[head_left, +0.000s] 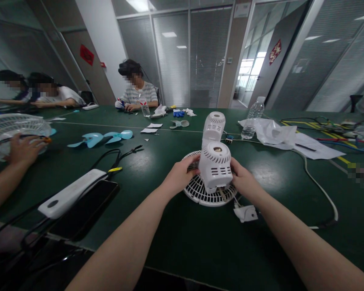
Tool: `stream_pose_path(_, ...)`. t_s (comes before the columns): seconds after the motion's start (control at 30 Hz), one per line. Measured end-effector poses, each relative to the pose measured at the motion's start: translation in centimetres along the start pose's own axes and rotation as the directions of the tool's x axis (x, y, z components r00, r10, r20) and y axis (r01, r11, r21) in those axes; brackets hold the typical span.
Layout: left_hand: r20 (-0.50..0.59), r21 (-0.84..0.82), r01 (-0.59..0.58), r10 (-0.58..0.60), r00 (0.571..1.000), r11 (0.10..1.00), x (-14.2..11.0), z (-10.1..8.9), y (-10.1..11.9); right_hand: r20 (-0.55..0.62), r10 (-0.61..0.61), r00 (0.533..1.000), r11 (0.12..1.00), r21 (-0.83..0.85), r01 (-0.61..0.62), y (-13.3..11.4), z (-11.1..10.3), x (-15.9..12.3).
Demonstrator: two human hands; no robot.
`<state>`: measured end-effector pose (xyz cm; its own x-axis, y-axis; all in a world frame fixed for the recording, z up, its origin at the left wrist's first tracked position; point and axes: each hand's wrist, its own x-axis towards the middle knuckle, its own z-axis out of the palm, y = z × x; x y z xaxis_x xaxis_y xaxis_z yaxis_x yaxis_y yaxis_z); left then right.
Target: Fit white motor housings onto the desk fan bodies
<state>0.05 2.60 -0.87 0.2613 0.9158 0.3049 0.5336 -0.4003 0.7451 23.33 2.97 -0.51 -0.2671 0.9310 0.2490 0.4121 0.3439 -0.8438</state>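
Observation:
Both hands grip a white plastic fan motor housing [217, 171] with slotted vents and a hole in its top. My left hand [183, 176] has its thumb and fingers at the left side of the housing. On the right side, my right hand [242, 180] curls its fingers around, partly hidden behind it. Beneath lies a round white fan grille [200, 197] on the table. Just behind stands a second similar vented white part [214, 123]; whether the two are joined cannot be seen. A small white piece with wires [245, 213] lies beside the grille, near my right wrist.
Blue fan blades [92, 140], a white power strip [73, 192] and a dark phone [87, 206] lie left on the green table [157, 173]. A co-worker's hand [26, 145] touches another grille [16, 123]. A bottle [253, 119], plastic bag [276, 131] and cable [306, 169] lie right.

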Motion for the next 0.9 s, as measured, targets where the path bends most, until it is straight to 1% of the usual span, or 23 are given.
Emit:
stream_pose_path(0.17, -0.014, 0.0, -0.001, 0.001, 1.0, 1.0, 0.0, 0.0, 0.0, -0.024, -0.002, 1.0, 0.995, -0.099, -0.001, -0.1, -0.1, -0.1)
stream_pose_path(0.33, 0.002, 0.008, 0.025, -0.025, 1.0, 1.0, 0.0, -0.3, 0.1, -0.04, -0.012, 0.999, 0.98, -0.198, 0.004, -1.0, -0.4, -0.4)
stream_pose_path(0.43, 0.017, -0.001, 0.014, -0.014, 1.0, 1.0, 0.1, -0.4, 0.0, -0.043, -0.026, 0.999, 0.98, -0.199, 0.017, -1.1, -0.3, -0.5)
stream_pose_path(0.57, 0.023, 0.028, 0.008, -0.009, 1.0, 1.0, 0.1, -0.4, -0.1, -0.07, -0.046, 0.996, 0.982, -0.188, 0.032, -0.6, 0.0, -0.4)
stream_pose_path(0.7, 0.067, 0.034, -0.045, 0.042, 0.997, 0.998, -0.1, -0.3, 0.0, -0.077, -0.038, 0.996, 0.982, -0.189, 0.023, -0.4, 0.2, -0.3)
stream_pose_path(0.9, 0.139, 0.011, -0.11, 0.107, 0.984, 0.994, -0.2, -0.5, 0.2, -0.067, -0.059, 0.996, 0.973, -0.229, 0.042, -0.4, 0.2, -0.4)
